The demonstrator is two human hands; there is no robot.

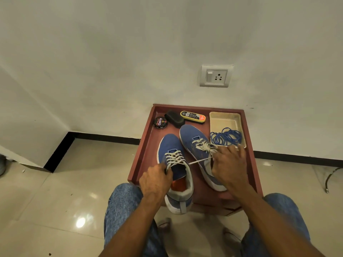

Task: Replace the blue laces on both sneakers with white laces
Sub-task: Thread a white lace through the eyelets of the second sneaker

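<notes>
Two blue sneakers sit side by side on one reddish-brown wooden table (pixel 146 145) with a raised rim, pushed against a white wall. Both wear white laces. The left sneaker (pixel 171 145) has its heel hanging over the near edge of the table; the right sneaker (pixel 191 135) lies just beside it, toe pointing away.

Two bare hands work the shoes. The left hand (pixel 156 179) curls its fingers around a white lace end at the collar of the left sneaker. The right hand (pixel 229 164) rests over the right sneaker and pinches a white lace (pixel 199 160) that stretches taut toward the left.

One beige plastic tray (pixel 224 119) sits at the far right corner of the table. One loose bundle of blue laces (pixel 225 136) lies in its near end.

Three shoe-care items line the far edge: one yellow sponge case (pixel 193 116), one black brush (pixel 174 117), and one round black polish tin (pixel 160 122).

One wall socket (pixel 216 76) is mounted above.
</notes>
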